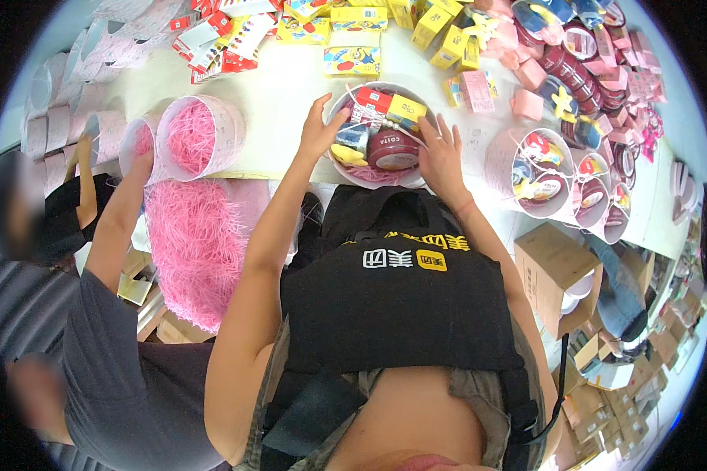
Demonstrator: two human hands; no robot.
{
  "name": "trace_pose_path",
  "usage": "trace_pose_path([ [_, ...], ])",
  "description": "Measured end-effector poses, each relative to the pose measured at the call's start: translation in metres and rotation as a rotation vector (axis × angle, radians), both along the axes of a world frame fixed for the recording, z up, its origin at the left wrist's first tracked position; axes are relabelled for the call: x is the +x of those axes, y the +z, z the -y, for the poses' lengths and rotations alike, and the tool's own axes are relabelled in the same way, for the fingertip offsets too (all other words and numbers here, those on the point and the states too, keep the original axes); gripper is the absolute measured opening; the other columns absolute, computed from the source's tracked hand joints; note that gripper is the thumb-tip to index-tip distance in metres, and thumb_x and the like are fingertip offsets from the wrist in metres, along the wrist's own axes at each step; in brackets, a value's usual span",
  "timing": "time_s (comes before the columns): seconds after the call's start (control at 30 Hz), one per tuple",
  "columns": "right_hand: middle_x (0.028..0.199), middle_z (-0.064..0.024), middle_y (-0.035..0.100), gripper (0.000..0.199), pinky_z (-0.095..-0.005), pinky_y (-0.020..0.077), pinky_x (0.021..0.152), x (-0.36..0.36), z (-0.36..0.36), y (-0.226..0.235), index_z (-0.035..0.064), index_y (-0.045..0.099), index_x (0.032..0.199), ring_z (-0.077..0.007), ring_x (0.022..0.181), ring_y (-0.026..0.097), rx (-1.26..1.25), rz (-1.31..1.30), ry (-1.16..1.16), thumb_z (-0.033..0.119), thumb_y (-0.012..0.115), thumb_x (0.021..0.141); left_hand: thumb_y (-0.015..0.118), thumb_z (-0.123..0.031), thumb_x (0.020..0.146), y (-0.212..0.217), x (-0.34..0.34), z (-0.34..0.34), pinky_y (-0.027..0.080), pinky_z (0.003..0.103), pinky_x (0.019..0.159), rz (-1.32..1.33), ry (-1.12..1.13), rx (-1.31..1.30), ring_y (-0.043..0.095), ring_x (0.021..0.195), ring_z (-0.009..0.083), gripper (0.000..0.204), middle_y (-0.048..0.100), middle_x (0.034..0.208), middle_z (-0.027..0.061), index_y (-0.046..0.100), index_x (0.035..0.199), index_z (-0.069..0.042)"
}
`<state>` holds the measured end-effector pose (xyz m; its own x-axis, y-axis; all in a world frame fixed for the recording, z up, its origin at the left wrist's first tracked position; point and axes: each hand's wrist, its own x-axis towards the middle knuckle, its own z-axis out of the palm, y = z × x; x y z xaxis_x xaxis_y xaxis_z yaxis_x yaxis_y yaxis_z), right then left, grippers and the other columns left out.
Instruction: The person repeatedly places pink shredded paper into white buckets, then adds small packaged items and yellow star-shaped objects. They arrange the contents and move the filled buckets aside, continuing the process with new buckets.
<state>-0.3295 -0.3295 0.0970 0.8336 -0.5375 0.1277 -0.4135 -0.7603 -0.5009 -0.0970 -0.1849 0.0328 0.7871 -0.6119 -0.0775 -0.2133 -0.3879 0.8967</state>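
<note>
A round white gift bucket (407,89) stands at the table's front edge between my hands. My left hand (322,129) grips its left rim, thumb over the edge. On the right side, my right hand (443,161) curls its fingers over the rim, near a white cord with beads. Inside lie a red box (374,100), a yellow box (408,111), a dark red round tub (393,149) and a yellow starfish-shaped piece (347,155). Pink shredded paper (367,174) shows beneath them.
Pink paper shreds (192,251) heap at the left, below a bucket (204,106) lined with shreds. A co-worker's hand (140,163) reaches into another bucket there. Filled buckets (526,206) stand at the right. Yellow boxes (352,61) and dark red tubs (569,74) lie at the back.
</note>
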Motion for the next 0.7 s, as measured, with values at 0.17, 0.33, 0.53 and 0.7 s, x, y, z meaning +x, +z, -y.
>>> trace_pose_path([
  [0.17, 0.134, -0.0111, 0.058, 0.046, -0.0534, 0.0214, 0.116, 0.028, 0.012, -0.01, 0.0073, 0.058, 0.129, -0.0309, 0.14, 0.039, -0.209, -0.254, 0.003, 0.003, 0.055, 0.083, 0.064, -0.02, 0.089, 0.034, -0.01, 0.029, 0.035, 0.047, 0.109, 0.581, -0.407, 0.064, 0.046, 0.132, 0.0346, 0.042, 0.056, 0.135, 0.0117, 0.058, 0.13, -0.011],
  [0.33, 0.129, -0.0126, 0.062, 0.042, -0.0496, 0.0326, 0.111, 0.023, 0.026, -0.011, 0.0071, 0.061, 0.124, -0.0339, 0.133, 0.047, -0.113, -0.062, 0.047, 0.0, 0.054, 0.083, 0.062, -0.018, 0.089, 0.028, -0.015, 0.042, 0.033, 0.052, 0.109, 0.734, -0.463, 0.157, 0.045, 0.132, 0.0353, 0.041, 0.058, 0.134, 0.011, 0.058, 0.13, -0.013],
  [0.53, 0.118, -0.0156, 0.065, 0.027, -0.0371, 0.0486, 0.093, -0.057, -0.008, -0.012, 0.0018, 0.064, 0.118, -0.0279, 0.107, 0.063, 0.358, 0.386, -0.508, 0.01, 0.061, 0.093, 0.066, -0.017, 0.088, 0.006, 0.012, 0.007, 0.045, 0.043, 0.102, 0.168, -0.217, -0.161, 0.052, 0.124, 0.0322, 0.051, 0.052, 0.137, 0.0179, 0.049, 0.134, -0.004],
  [0.7, 0.133, -0.0264, 0.047, 0.09, -0.0414, 0.0536, 0.089, -0.159, -0.007, -0.031, -0.0061, 0.026, 0.141, -0.0343, 0.116, 0.055, 1.129, 0.951, -1.438, 0.052, 0.068, 0.087, 0.055, -0.039, 0.097, -0.05, 0.007, -0.034, 0.056, 0.041, 0.084, -0.291, -0.273, 0.264, 0.058, 0.119, 0.0296, 0.067, 0.046, 0.143, 0.0167, 0.028, 0.151, -0.009],
])
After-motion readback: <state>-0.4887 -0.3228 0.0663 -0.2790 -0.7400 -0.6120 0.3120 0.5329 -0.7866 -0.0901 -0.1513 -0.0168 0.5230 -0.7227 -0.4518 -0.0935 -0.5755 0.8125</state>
